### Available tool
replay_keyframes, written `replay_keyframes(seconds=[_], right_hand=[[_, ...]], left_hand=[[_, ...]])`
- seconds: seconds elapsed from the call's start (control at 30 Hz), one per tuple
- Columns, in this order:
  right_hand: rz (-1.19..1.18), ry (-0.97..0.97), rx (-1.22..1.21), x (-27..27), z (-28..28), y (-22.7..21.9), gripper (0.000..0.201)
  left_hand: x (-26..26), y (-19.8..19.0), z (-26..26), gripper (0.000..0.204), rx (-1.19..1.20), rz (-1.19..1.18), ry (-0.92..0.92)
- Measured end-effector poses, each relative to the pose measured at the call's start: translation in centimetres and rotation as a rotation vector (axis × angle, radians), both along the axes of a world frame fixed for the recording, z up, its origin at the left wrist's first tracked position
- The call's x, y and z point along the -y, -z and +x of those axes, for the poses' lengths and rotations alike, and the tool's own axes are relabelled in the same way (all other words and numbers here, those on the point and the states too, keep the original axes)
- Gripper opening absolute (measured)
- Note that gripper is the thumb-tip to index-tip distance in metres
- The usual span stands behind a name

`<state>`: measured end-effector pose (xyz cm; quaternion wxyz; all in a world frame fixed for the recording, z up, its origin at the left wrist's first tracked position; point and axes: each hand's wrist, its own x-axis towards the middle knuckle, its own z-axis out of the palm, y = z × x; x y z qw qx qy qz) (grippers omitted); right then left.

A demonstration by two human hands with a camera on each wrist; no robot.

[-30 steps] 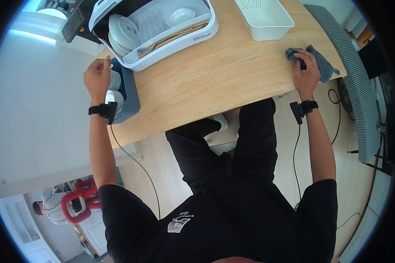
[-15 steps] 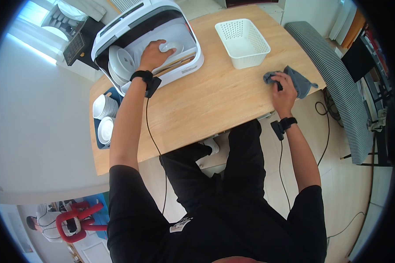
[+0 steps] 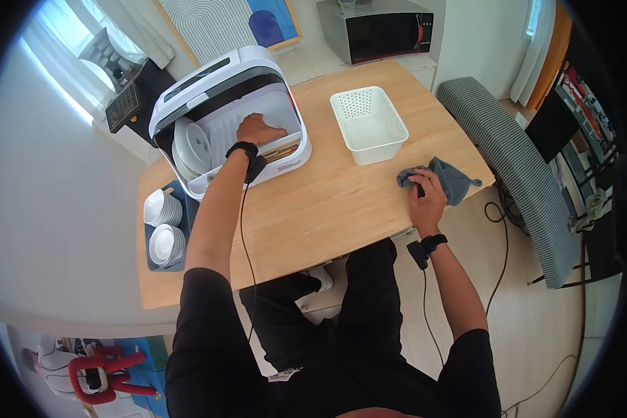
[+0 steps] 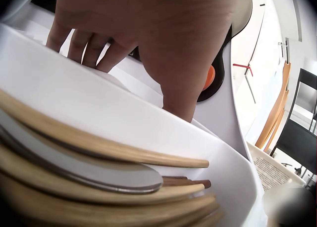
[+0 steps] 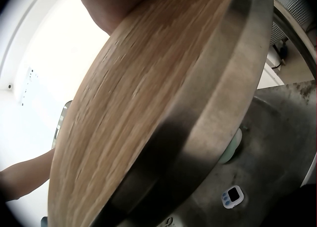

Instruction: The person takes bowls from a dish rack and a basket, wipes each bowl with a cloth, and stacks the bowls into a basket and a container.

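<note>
My left hand [image 3: 254,129] reaches into a white dish box [image 3: 219,78] with its lid up, over the spot of a white bowl that it now covers. In the left wrist view, that hand's fingers and thumb point down behind a white divider [image 4: 99,96]; I cannot tell whether they grip the bowl. Before the divider lie chopsticks [image 4: 163,157] and a metal utensil [image 4: 114,175]. White plates [image 3: 190,146] stand upright left of the hand. On the table's right side, my right hand [image 3: 428,198] holds a crumpled grey cloth [image 3: 453,182], fingers curled over it.
A white perforated basket [image 3: 369,132] stands between the dish box and the cloth. At the left, a blue-grey tray [image 3: 177,263] holds two stacks of white bowls [image 3: 164,209]. A striped padded bench [image 3: 508,181] is beyond the table's right edge. Cables hang from both wrists.
The left hand has moved from beside the tray of bowls into the dish box, covering the bowl there. The right hand has stayed on the cloth. The head view has tilted up.
</note>
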<state>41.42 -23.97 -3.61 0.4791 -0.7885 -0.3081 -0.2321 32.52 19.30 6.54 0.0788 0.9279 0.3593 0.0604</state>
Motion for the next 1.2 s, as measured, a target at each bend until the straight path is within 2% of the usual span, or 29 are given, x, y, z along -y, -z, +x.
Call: replay_keyframes(seconds=[0.03,0.1,0.13,0.17,0.23,0.3,0.37,0.43,0.5,0.57,0.63,0.67,0.73,0.77,0.83,0.97,1.03,1.13,1.2], right_hand=[[0.009,0.008,0.008,-0.1,-0.1,-0.1,0.023],[0.013,0.022,0.038,0.0,0.2,-0.5,0.022],[0.019,0.017,0.038,0.1,0.3,-0.7,0.022],[0.027,0.011,0.035,0.1,0.3,-0.6,0.022],[0.026,0.005,0.045,-0.1,0.2,-0.1,0.023],[0.007,-0.007,-0.009,-0.1,-0.1,-0.3,0.023],[-0.009,-0.012,-0.034,-0.2,-0.2,-0.5,0.023],[-0.018,-0.015,-0.051,-0.1,-0.4,-0.5,0.023],[-0.022,0.020,0.037,-0.3,-0.3,-0.4,0.025],[-0.031,0.022,0.048,0.0,-0.5,-0.4,0.025],[-0.027,0.026,0.062,-0.6,-0.3,-0.5,0.025],[-0.037,0.029,0.066,-0.5,-0.4,-0.4,0.025],[-0.050,0.027,0.049,-0.4,-0.3,-0.3,0.024],[-0.055,0.025,0.047,-0.4,-0.4,-0.2,0.024],[-0.081,0.046,0.054,-0.5,-0.4,-0.4,0.023],[-0.110,0.048,0.055,-0.7,-0.4,-0.5,0.023],[-0.124,0.047,0.096,-0.7,-0.3,-0.3,0.023],[-0.161,0.048,0.089,-0.9,-0.2,-0.3,0.023],[-0.185,0.047,0.079,-0.7,-0.2,-0.2,0.024]], left_hand=[[0.2,0.1,-0.2,0.099,0.016,-0.007,0.001],[0.7,0.5,-0.7,0.101,0.200,0.034,-0.013],[2.4,-0.9,-1.6,0.100,0.247,-0.008,-0.025],[2.6,-0.6,-2.3,0.100,0.261,-0.012,-0.022],[3.0,-0.5,-3.8,0.096,0.479,0.230,0.115],[3.3,-1.0,-4.8,0.094,0.498,0.244,0.108],[3.4,-1.3,-5.7,0.095,0.690,0.304,0.028],[3.8,-1.7,-6.9,0.094,0.751,0.313,0.031],[4.8,-1.9,-8.3,0.091,0.839,0.177,0.187],[6.1,-0.9,-9.7,0.091,0.853,0.180,0.243],[8.4,-0.4,-11.5,0.085,0.969,-0.500,0.317],[8.6,0.4,-12.5,0.085,0.971,-0.499,0.317],[8.8,2.0,-14.3,0.073,0.851,-0.907,0.551],[9.0,2.6,-15.2,0.073,0.852,-0.912,0.546],[8.9,3.4,-16.5,0.066,0.693,-1.052,0.565],[7.9,5.2,-18.7,0.066,0.723,-1.098,0.562],[7.3,5.5,-19.4,0.067,0.741,-1.178,0.481],[6.2,6.4,-19.0,0.067,0.822,-1.180,0.445],[6.6,6.5,-18.6,0.067,0.994,-1.182,0.509]])
